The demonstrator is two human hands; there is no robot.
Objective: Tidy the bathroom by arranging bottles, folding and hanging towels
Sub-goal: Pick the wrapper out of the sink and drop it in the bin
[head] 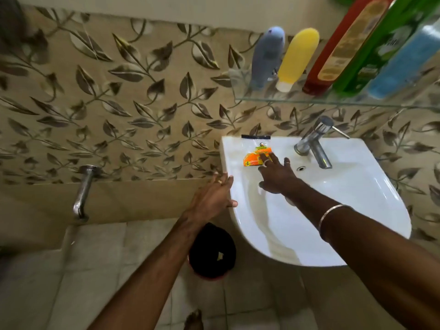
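Note:
An orange packet in clear wrap (254,157) lies on the back left rim of the white sink (357,210). My right hand (277,173) reaches over the basin with fingers spread, its fingertips touching the packet's right edge. My left hand (213,196) rests flat against the sink's left edge, fingers apart, holding nothing. On the glass shelf (285,98) above stand a grey-blue bottle (267,55), a yellow bottle (297,57), a red bottle (345,46), a green bottle (378,51) and a blue bottle (402,65).
A chrome tap (314,144) stands at the back of the sink. A wall spout (82,191) sticks out low on the leaf-patterned tiles at left. A dark bin with a red rim (212,251) sits on the floor under the sink's left side.

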